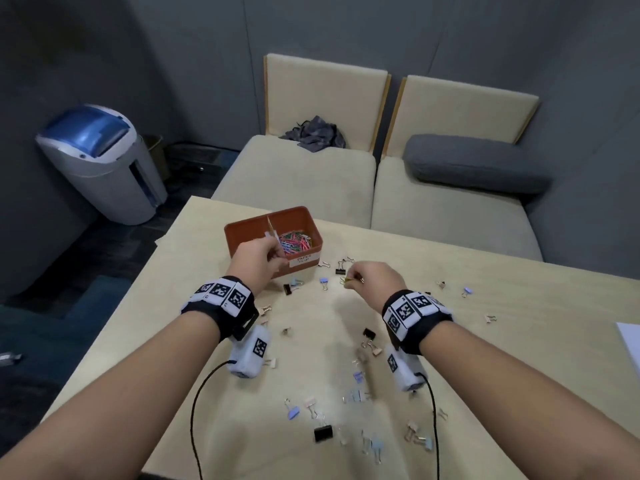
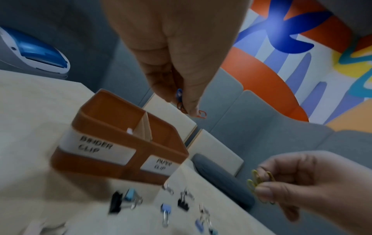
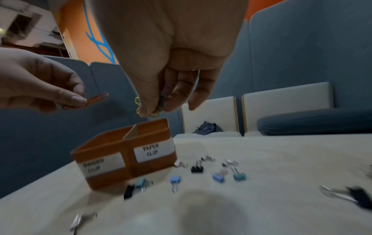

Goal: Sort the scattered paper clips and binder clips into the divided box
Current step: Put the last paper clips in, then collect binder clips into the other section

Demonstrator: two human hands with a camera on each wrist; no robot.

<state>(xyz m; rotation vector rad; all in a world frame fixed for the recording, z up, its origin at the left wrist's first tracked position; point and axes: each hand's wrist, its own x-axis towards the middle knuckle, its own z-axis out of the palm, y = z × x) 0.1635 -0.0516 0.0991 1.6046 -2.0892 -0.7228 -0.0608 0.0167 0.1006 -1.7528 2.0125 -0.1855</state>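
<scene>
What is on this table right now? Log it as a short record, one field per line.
left hand: pinches orange and blue paper clips above the divided box
right hand: pinches yellow paper clips, beside the box
box labels: BINDER CLIP on the left compartment, PAPER CLIP on the right
paper clip compartment: holds a coloured pile
binder clips: scattered on the table, black, blue and pale ones

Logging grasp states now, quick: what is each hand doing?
Left hand: pinching orange and blue paper clips.
Right hand: pinching a bunch of yellow paper clips.
</scene>
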